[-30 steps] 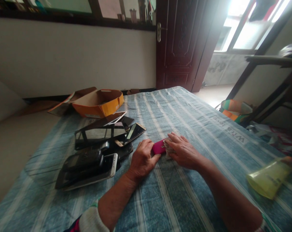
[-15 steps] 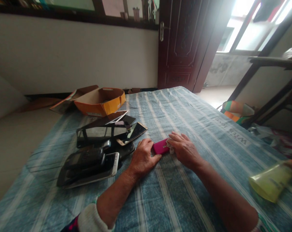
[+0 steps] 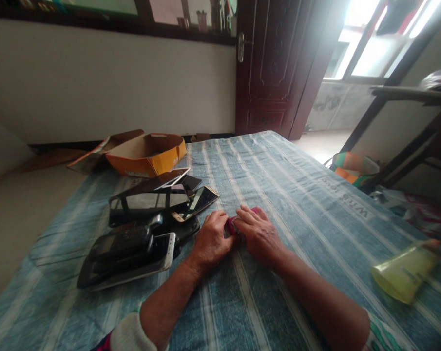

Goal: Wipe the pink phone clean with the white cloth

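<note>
A pink phone (image 3: 230, 225) lies on the striped cloth, mostly covered by my hands. My left hand (image 3: 212, 240) closes its fingers and thumb round the phone's left end. Over the phone's top rests my right hand (image 3: 257, 235), its fingers pressing a crumpled whitish cloth against the surface; only a sliver of that cloth shows now. To the left of my hands is a pile of devices: a gold-edged smartphone (image 3: 196, 204), a white-edged phone (image 3: 166, 252), a black handset (image 3: 121, 240) and a long glossy black panel (image 3: 147, 205).
An orange cardboard box (image 3: 150, 163) stands open at the table's far left. A yellow translucent cup-like container (image 3: 405, 273) lies on its side at the right. Beyond the striped tablecloth (image 3: 300, 195) are a dark red door (image 3: 267, 73) and a rack (image 3: 406, 92).
My right hand has slid left along the pink phone with the cloth, toward my left hand, covering most of the phone. The left hand keeps its hold. The view has shifted slightly.
</note>
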The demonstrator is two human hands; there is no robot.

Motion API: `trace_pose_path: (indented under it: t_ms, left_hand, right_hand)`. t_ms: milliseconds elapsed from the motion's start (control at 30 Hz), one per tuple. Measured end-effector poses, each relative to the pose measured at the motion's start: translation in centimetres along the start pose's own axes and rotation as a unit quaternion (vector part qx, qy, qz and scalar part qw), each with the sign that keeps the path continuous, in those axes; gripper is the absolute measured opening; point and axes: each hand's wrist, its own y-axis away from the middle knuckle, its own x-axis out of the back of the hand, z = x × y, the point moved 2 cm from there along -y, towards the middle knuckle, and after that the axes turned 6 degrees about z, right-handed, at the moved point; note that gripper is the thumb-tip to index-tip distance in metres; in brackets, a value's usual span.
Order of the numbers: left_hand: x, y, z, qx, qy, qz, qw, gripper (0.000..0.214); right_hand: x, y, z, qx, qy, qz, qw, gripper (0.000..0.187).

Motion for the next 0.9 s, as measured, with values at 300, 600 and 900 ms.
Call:
trace_pose_path:
  t_ms: [300,600,900]
  left_hand:
    - [0.4,0.0,0.5,0.022,0.003,-0.037,0.999,0.025]
    - [0.2,0.1,0.4,0.019,-0.012,-0.016,1.000,0.026]
    - [0.3,0.0,0.4,0.017,0.000,-0.029,0.999,0.020]
  right_hand:
    - [0.4,0.4,2.9,-0.121,0.049,0.014,0.991,0.034]
    - [0.5,0.8,1.1,-0.121,0.099,0.026,0.987,0.033]
    - [1.0,0.1,1.3,-0.143,0.048,-0.016,0.988,0.033]
